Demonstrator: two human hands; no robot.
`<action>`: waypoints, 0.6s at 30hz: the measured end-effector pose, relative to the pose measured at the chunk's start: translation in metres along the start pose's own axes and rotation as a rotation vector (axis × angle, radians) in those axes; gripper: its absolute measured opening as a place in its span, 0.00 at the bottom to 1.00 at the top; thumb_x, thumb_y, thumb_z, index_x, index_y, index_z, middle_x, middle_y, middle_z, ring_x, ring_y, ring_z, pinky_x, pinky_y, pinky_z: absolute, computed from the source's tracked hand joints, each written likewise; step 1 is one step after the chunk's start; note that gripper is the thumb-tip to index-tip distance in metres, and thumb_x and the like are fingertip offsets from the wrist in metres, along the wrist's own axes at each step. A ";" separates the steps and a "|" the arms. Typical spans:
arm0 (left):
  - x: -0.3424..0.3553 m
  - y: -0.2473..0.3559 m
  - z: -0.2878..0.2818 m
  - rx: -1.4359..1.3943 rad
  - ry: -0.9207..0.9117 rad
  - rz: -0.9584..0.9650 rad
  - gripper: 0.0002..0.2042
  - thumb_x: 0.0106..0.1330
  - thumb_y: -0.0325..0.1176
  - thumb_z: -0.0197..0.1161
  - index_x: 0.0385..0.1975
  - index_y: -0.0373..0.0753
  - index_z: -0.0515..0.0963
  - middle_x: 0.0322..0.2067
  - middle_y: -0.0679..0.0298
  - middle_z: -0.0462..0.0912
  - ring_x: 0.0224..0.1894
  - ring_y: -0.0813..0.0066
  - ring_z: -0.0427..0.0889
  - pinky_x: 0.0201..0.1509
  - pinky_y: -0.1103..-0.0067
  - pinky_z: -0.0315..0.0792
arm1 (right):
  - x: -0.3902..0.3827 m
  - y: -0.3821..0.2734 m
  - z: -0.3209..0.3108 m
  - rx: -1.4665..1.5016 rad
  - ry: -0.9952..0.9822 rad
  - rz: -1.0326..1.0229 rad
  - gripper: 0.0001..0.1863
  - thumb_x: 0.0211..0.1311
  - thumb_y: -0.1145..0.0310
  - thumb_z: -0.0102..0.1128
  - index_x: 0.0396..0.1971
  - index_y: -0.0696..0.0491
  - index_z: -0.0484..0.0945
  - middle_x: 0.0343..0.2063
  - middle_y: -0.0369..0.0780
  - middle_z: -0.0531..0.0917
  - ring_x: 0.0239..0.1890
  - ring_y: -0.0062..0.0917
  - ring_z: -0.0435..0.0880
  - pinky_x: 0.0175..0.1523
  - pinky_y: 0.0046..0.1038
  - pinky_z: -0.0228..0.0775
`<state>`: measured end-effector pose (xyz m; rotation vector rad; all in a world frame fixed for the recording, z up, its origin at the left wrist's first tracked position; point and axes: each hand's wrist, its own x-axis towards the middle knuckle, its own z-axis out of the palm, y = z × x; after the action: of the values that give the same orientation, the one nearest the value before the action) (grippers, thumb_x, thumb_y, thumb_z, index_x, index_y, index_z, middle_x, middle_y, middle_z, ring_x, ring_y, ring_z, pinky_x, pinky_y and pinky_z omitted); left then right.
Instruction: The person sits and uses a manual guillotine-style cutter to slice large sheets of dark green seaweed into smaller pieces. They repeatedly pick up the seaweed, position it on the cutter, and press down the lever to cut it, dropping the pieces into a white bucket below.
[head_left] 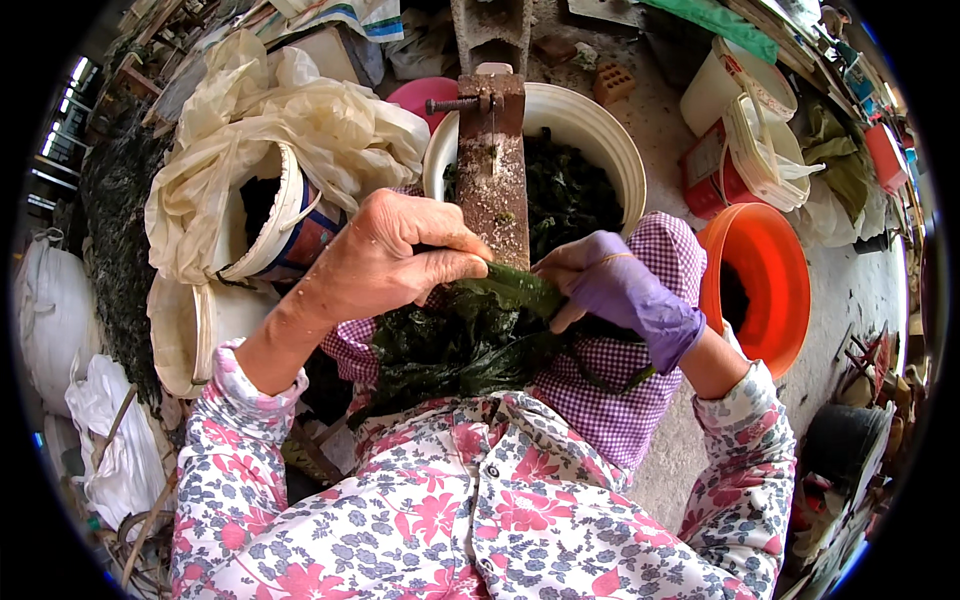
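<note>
A dark green strip of seaweed point(518, 288) is stretched between my two hands, just over the near end of a wooden board point(507, 150). My bare left hand point(385, 255) pinches its left end between thumb and fingers. On the other end my right hand point(625, 290), in a purple glove, is closed. A wet heap of seaweed point(450, 345) lies on my lap, partly over purple checked cloth point(620, 400). The board is speckled with pale crumbs and has a rusty bolt point(455, 104) near its far end. Beneath it stands a white tub point(632, 165) holding more dark seaweed point(570, 190).
At the left, a tipped bucket point(310, 240) lies under crumpled translucent plastic sheeting point(300, 125). An orange bucket point(785, 290) sits close to my right forearm. Farther right are a red bucket point(705, 170) and white containers point(735, 85). A perforated brick point(613, 84) rests behind the tub.
</note>
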<state>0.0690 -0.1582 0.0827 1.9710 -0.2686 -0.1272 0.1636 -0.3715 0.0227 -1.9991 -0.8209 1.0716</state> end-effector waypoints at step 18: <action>-0.019 -0.043 0.026 -0.451 -0.081 -0.609 0.06 0.61 0.25 0.54 0.29 0.29 0.77 0.15 0.65 0.74 0.10 0.86 0.67 0.12 0.88 0.62 | -0.012 -0.020 0.058 -0.685 0.510 -0.817 0.11 0.38 0.74 0.54 0.26 0.60 0.69 0.29 0.47 0.79 0.24 0.31 0.78 0.28 0.26 0.73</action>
<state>0.0506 -0.1596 0.0319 1.5413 0.2981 -0.6072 0.1041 -0.3536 0.0211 -1.9696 -1.6349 -0.2177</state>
